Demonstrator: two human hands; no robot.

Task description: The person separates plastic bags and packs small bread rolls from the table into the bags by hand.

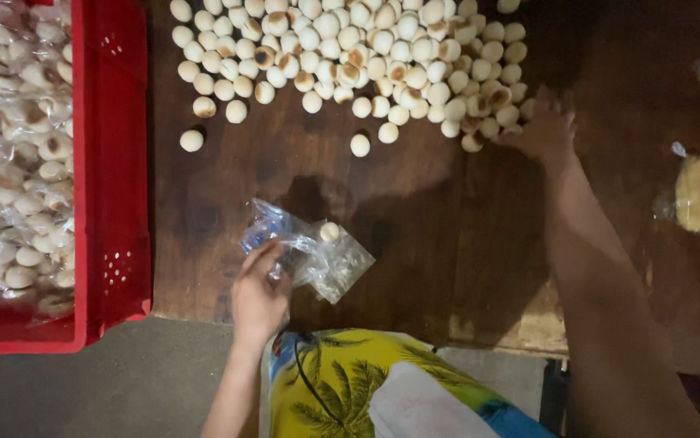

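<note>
Head view: the left hand (257, 296) pinches a clear plastic bag (313, 255) flat on the dark wooden table (447, 243), 1 round biscuit (330, 232) inside. The right hand (546, 130) reaches into the biscuit pile (350, 49); its grip is hidden. A red crate (113, 178) of filled bags sits left.

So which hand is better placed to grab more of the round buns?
Probably the right hand: it already touches the edge of the bun pile, while the left hand holds the clear bag.
</note>
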